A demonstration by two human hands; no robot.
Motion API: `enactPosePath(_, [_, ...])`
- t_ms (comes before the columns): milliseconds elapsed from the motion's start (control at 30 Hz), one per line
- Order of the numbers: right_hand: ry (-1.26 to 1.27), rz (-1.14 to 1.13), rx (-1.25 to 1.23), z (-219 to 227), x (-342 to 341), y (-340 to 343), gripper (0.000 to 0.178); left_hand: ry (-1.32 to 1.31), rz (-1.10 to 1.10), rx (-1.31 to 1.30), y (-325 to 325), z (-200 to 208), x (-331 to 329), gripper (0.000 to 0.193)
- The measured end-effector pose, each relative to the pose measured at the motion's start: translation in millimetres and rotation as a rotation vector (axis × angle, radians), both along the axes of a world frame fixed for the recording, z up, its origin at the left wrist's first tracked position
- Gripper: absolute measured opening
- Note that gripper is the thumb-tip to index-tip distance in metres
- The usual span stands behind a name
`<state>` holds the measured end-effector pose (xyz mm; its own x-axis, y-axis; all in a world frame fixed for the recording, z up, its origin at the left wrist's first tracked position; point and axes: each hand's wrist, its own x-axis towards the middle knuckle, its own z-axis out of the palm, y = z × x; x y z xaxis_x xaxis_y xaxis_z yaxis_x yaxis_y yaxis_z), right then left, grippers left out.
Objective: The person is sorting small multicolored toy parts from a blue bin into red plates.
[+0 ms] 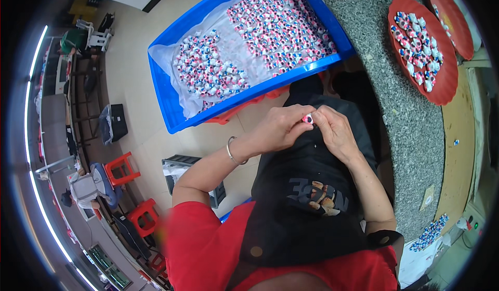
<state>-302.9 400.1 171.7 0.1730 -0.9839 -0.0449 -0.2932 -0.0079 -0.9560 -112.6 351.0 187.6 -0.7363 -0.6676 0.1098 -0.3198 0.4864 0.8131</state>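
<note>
both hands meet over the lap, on a black apron, near the middle of the view. the left hand [280,130] and the right hand [335,132] are closed together on one small piece [309,118], pinched between fingertips at the spot where the two hands touch. it shows pink and white with a dark dot, and most of it is hidden by the fingers.

judging by its size, the small piece is very light and probably hard, smooth plastic, so it may slip or pop out of a loose pinch. the safest hold looks to be thumb and forefinger on opposite sides, close to its middle.

at 11 o'clock from the hands lies a blue tray [166,96] lined with clear film and full of like pieces. at 2 o'clock a red plate [447,86] with more of them sits on the speckled stone surface [410,135].
</note>
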Motion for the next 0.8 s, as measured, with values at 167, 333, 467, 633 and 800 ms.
enactPosePath(167, [0.022,-0.111,0.062,-5.3,6.5,0.7,0.034,0.004,0.156,-0.195,14.3,-23.1,-7.7,0.033])
enactPosePath(333, [-0.065,-0.148,0.147,-33.8,9.6,9.5,0.041,0.026,0.146,-0.224,13.0,-35.9,-7.8,0.034])
enactPosePath(467, [-0.678,-0.088,0.755,-39.5,-4.7,9.9,0.053,0.059,0.083,-0.046,10.1,-32.9,-7.0,0.032])
enactPosePath(633, [-0.238,-0.127,0.515,-30.5,-5.2,10.7,0.046,0.054,0.072,-0.023,7.7,-26.8,-5.7,0.032])
enactPosePath(800, [-0.062,0.015,0.115,-18.6,-5.7,9.4,0.029,0.047,0.024,0.171,5.5,-16.1,-5.8,0.034])
